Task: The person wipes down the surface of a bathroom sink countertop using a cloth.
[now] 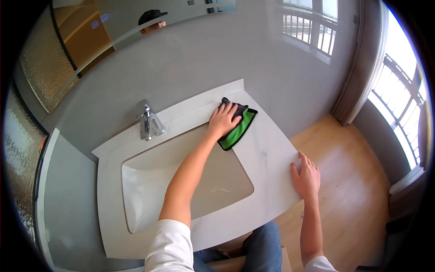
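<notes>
My left hand (222, 120) lies over a green and black cloth (242, 127) at the back right corner of the sink. Its fingers are spread and press the cloth down. Part of the cloth rests on the white marbled countertop (267, 167), and its lower corner reaches the basin's rim. At the counter's right edge sits my right hand (306, 176), fingers stretched out and nothing held in it. Below my left forearm is the white rectangular basin (149, 190), partly hidden by that arm.
A chrome faucet (147, 121) stands behind the basin. A low backsplash (195, 106) runs along the grey wall (195, 63), with a mirror (181, 18) above. To the right are wood flooring (349, 172), a curtain (355, 77) and a railed window (398, 90). Textured glass (20, 154) is at the left.
</notes>
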Demonstrator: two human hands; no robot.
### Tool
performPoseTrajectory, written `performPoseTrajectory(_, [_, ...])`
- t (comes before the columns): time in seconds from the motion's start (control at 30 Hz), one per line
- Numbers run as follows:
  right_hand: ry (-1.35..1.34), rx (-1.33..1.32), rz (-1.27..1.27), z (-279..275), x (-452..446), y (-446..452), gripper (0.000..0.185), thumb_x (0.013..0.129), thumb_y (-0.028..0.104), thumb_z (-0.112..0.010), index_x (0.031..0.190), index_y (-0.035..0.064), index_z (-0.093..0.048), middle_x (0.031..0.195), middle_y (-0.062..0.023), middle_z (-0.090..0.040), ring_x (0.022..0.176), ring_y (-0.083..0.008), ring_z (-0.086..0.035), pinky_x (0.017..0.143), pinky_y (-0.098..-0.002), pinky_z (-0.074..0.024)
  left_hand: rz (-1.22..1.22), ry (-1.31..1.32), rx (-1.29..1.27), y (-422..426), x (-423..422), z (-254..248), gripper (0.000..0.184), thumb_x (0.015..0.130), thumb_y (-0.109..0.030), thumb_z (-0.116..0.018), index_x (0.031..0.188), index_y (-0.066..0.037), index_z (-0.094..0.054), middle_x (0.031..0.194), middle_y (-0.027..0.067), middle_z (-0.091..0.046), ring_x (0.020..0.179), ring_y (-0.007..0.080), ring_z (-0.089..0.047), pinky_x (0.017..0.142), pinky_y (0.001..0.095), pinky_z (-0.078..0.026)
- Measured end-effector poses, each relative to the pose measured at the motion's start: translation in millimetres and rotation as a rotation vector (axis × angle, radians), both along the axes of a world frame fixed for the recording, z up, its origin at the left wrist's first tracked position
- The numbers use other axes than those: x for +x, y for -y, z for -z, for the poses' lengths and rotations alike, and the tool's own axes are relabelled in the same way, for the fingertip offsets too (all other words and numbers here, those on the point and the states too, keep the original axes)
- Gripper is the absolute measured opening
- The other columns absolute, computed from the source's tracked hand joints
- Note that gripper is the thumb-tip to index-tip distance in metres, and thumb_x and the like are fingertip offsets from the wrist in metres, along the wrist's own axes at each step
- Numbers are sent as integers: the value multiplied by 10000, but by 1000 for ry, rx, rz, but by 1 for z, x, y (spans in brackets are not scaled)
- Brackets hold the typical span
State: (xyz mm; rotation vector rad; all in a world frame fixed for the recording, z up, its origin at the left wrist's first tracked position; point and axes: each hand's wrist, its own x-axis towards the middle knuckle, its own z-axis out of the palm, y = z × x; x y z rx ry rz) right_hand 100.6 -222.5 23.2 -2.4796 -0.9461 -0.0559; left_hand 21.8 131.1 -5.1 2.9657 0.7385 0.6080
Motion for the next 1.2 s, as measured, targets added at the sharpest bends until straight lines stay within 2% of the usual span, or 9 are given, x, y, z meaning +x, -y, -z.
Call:
performPoseTrajectory(0.03, [-1, -3, 4, -1, 0, 0, 473, 921, 314, -547, 1326, 71, -516, 1273, -128, -606, 1196, -275, -548, 1011, -401, -399, -62, -41, -18, -8, 10, -2, 610, 966, -488, -419, 1456, -125, -409, 1528, 112, -357, 1402, 306, -331, 1150, 419, -251])
performPoseTrajectory(0.17, [6, 13, -9, -1, -3, 0, 485, 915, 294, -553, 1336, 56, -506, 1243, -143, -617, 1167, -282, -565, 991, -404, -410, -36, -31, -10, -28, 48, -1, 601, 973, -484, -411, 1465, -140, -397, 1537, 101, -342, 1413, 304, -313, 1165, 415, -238])
performPoseTrajectory(0.27, [32, 25, -14, 5, -2, 0, 489, 907, 280, -561, 1331, 43, -506, 1216, -149, -626, 1135, -290, -582, 973, -407, -423, 138, -66, -120, -37, 63, -14, 596, 979, -472, -412, 1472, -139, -384, 1550, 94, -314, 1428, 311, -280, 1175, 411, -235])
performPoseTrajectory(0.37, [44, 24, -18, 5, -4, 1, 490, 900, 273, -568, 1323, 33, -508, 1199, -153, -632, 1107, -295, -596, 960, -409, -433, 215, -73, -94, -46, 81, -12, 572, 983, -465, -410, 1460, -150, -406, 1546, 76, -329, 1424, 286, -297, 1173, 404, -236])
performPoseTrajectory(0.57, [18, 46, -31, 0, -6, 2, 489, 900, 275, -569, 1317, 26, -508, 1194, -164, -632, 1097, -298, -600, 959, -413, -435, 167, -58, -84, -40, 97, -2, 540, 988, -464, -393, 1422, -149, -454, 1526, 80, -362, 1407, 280, -325, 1167, 418, -240])
performPoseTrajectory(0.67, [-3, 78, -35, 0, -5, 0, 482, 901, 281, -567, 1306, 24, -512, 1194, -165, -631, 1097, -301, -599, 960, -417, -435, 43, -50, -66, -17, 96, -5, 571, 970, -481, -384, 1418, -133, -449, 1524, 60, -360, 1408, 267, -315, 1173, 439, -214])
performPoseTrajectory(0.93, [10, 94, -26, -3, -4, 1, 427, 898, 287, -560, 1239, 29, -556, 1164, -155, -649, 1057, -313, -619, 914, -426, -467, 281, -87, -52, 58, 43, -8, 630, 968, -504, -403, 1484, -147, -352, 1559, 126, -290, 1429, 357, -266, 1170, 486, -194])
performPoseTrajectory(1.13, [65, 123, 21, 3, 1, 1, 321, 934, 164, -451, 1214, 69, -575, 955, -175, -694, 877, -358, -662, 781, -460, -512, 313, -52, -5, 157, -10, -2, 642, 948, -471, -467, 1480, -129, -358, 1549, 133, -308, 1409, 371, -294, 1155, 512, -214])
performPoseTrajectory(1.2, [54, 135, 75, 1, 1, 1, 321, 940, 167, -445, 1220, 70, -569, 962, -170, -696, 880, -362, -661, 783, -464, -511, 374, -43, 6, 187, -27, -7, 646, 936, -455, -496, 1479, -131, -361, 1544, 135, -314, 1405, 383, -294, 1146, 531, -221])
